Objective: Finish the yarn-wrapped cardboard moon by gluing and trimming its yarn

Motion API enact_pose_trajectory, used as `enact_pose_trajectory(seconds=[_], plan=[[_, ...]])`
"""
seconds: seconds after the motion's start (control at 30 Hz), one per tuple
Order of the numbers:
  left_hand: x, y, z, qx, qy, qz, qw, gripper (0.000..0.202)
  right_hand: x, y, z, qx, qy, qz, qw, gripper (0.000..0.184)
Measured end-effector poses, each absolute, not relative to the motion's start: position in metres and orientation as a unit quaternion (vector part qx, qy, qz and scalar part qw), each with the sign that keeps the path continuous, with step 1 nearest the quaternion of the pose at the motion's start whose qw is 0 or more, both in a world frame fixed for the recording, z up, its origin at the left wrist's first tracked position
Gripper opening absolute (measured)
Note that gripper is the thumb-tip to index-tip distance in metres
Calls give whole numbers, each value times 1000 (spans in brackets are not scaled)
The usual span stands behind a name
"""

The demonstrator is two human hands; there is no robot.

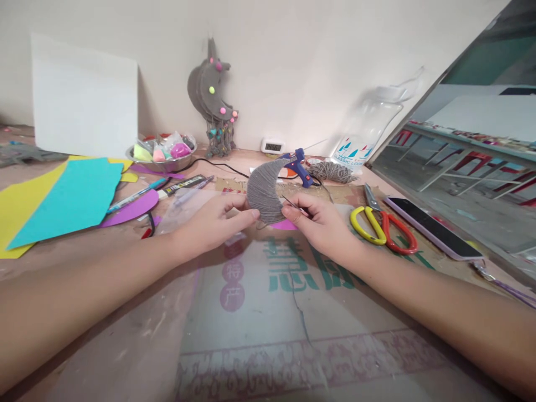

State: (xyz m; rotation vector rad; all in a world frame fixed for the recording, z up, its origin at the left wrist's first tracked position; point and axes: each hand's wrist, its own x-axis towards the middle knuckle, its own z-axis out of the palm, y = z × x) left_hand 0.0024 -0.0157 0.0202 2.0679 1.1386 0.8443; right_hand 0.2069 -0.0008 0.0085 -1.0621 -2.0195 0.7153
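A crescent moon (264, 192) wrapped in grey yarn is held up over the covered tabletop. My left hand (220, 222) pinches its lower left edge between thumb and fingers. At its lower right tip, my right hand (314, 219) is closed, thumb and forefinger pressed on it. A thin dark strand or stick (293, 203) pokes out from the right fingers; its exact kind is unclear. Beneath the crescent shows part of a purple piece (283, 224). A loose grey strand (300, 307) trails down the printed plastic-covered sheet (251, 335).
Yellow-and-red scissors (379, 226) and a phone (433, 228) lie at right. Behind are a blue glue gun (298, 166), grey yarn (333, 171), a clear bottle (363, 131) and a small clock (273, 146). Coloured sheets (69, 195) and a bowl (163, 163) of bright lumps sit left.
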Motion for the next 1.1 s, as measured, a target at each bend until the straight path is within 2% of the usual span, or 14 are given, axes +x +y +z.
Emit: enact_pose_trajectory(seconds=[0.27, 0.77, 1.0, 1.1], plan=[[3, -14, 18, 805, 434, 305, 267, 21, 207, -1, 8, -409, -800, 261, 353, 24], [1, -15, 19, 792, 413, 325, 311, 21, 208, -2, 9, -401, -805, 265, 348, 21], [2, -18, 14, 704, 407, 348, 467, 29, 206, -1, 9, -399, -795, 301, 344, 19], [2, -18, 11, 685, 411, 354, 486, 28, 208, -1, 12, -406, -798, 248, 369, 16]])
